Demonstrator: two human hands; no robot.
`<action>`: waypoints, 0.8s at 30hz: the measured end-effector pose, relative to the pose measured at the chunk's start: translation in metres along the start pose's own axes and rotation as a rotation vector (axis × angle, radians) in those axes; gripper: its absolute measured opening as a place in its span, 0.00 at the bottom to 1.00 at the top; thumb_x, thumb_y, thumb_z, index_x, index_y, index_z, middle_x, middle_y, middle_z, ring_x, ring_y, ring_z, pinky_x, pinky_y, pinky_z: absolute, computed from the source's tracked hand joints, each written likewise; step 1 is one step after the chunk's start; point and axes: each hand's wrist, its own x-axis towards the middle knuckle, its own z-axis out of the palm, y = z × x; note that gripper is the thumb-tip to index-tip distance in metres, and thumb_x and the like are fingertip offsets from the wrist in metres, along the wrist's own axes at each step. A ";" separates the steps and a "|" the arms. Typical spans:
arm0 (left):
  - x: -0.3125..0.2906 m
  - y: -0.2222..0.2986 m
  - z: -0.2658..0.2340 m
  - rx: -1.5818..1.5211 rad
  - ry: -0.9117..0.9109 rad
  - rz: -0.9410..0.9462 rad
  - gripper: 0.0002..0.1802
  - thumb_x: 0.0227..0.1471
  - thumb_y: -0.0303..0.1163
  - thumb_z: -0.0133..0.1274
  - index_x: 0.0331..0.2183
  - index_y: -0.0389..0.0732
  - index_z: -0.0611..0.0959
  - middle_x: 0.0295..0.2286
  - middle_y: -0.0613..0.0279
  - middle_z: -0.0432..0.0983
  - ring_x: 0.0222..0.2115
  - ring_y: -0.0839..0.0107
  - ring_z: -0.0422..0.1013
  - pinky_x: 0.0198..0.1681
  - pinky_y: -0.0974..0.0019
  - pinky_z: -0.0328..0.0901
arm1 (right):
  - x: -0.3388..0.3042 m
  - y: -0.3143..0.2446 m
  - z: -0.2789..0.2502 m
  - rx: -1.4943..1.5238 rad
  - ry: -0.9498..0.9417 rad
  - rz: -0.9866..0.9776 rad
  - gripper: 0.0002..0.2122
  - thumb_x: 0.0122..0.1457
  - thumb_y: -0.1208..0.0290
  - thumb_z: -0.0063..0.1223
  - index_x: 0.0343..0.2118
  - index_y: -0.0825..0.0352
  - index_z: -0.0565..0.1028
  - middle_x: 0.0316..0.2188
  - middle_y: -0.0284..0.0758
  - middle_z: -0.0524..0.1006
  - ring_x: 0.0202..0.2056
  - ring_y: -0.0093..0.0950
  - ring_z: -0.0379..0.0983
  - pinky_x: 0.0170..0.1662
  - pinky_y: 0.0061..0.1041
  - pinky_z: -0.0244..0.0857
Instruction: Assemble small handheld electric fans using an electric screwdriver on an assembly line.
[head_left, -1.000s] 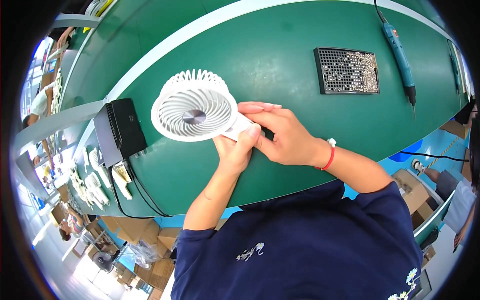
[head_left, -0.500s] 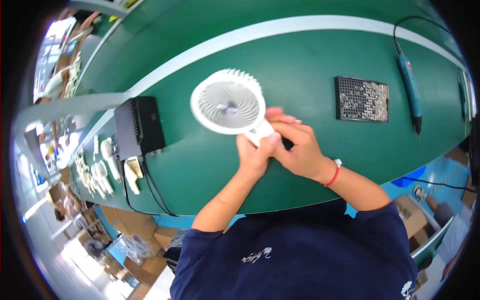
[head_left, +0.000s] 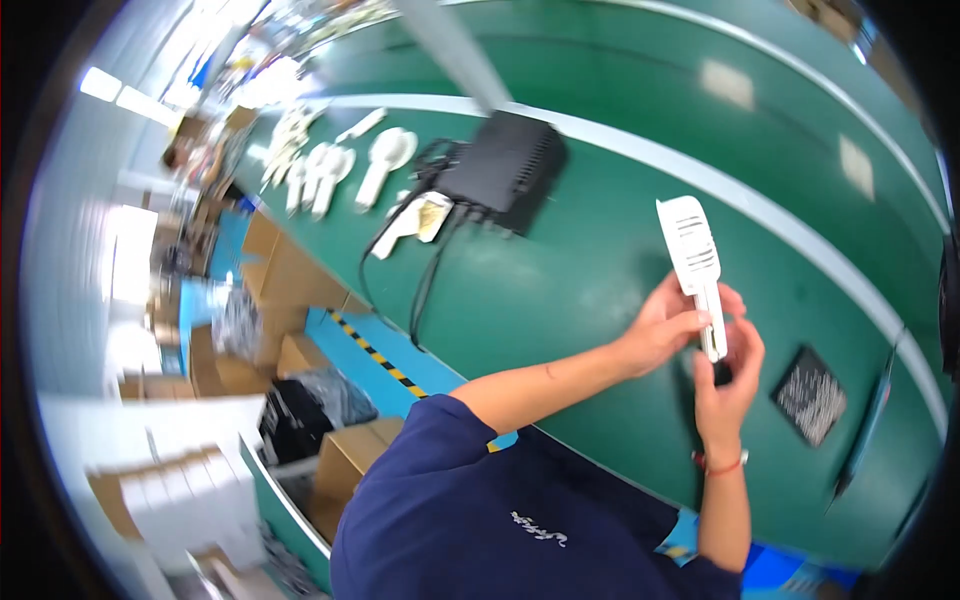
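A white handheld fan (head_left: 690, 243) is held upright above the green table, turned edge-on so the slots along its side show. My left hand (head_left: 662, 325) is closed round the fan's handle, with the thumb lying across it. Around the handle's lower end are the fingers and thumb of my right hand (head_left: 728, 385), which wears a red band at the wrist. A small dark patch shows between the right thumb and fingers; I cannot make out what it is.
Right of my hands lie a black tray of screws (head_left: 810, 395) and a teal electric screwdriver (head_left: 865, 435). A black power box (head_left: 505, 165) with cables stands at the left, beside several white fan parts (head_left: 385, 165). Cardboard boxes (head_left: 350, 465) stand on the floor at left.
My view has swung left, so the table contents appear shifted. The fan has turned from showing its round grille to edge-on. Both hands stay at its handle, the right now lower.
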 end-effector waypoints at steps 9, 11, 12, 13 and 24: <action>-0.114 0.165 0.003 0.234 0.126 0.062 0.19 0.50 0.28 0.57 0.42 0.34 0.69 0.19 0.62 0.69 0.17 0.73 0.68 0.22 0.70 0.65 | 0.003 -0.001 0.019 0.024 -0.047 0.096 0.15 0.62 0.75 0.48 0.51 0.70 0.65 0.38 0.32 0.71 0.30 0.16 0.65 0.35 0.16 0.62; -0.134 0.201 -0.021 0.342 0.313 0.232 0.22 0.50 0.30 0.58 0.44 0.31 0.70 0.23 0.54 0.74 0.21 0.69 0.73 0.25 0.65 0.70 | 0.006 0.007 0.010 0.006 -0.037 0.099 0.14 0.62 0.75 0.48 0.50 0.71 0.66 0.38 0.32 0.71 0.30 0.16 0.66 0.34 0.16 0.62; -0.141 0.223 -0.037 0.423 0.398 0.383 0.20 0.52 0.32 0.57 0.43 0.31 0.71 0.26 0.55 0.75 0.22 0.69 0.74 0.27 0.63 0.73 | 0.007 0.008 0.011 -0.001 -0.028 0.115 0.13 0.61 0.75 0.48 0.49 0.71 0.67 0.37 0.33 0.72 0.29 0.17 0.67 0.33 0.16 0.62; -0.144 0.246 -0.063 0.480 0.529 0.491 0.19 0.54 0.34 0.55 0.42 0.30 0.73 0.29 0.58 0.74 0.25 0.70 0.74 0.29 0.63 0.75 | 0.008 0.005 0.012 0.004 0.001 0.114 0.12 0.62 0.74 0.48 0.47 0.71 0.68 0.35 0.31 0.73 0.28 0.16 0.67 0.31 0.16 0.61; -0.156 0.416 -0.280 1.619 1.490 0.154 0.28 0.32 0.42 0.69 0.36 0.36 0.79 0.27 0.57 0.80 0.19 0.73 0.75 0.26 0.68 0.70 | 0.008 -0.003 0.021 -0.271 0.017 0.066 0.07 0.62 0.73 0.49 0.38 0.71 0.73 0.24 0.28 0.72 0.24 0.15 0.64 0.27 0.16 0.59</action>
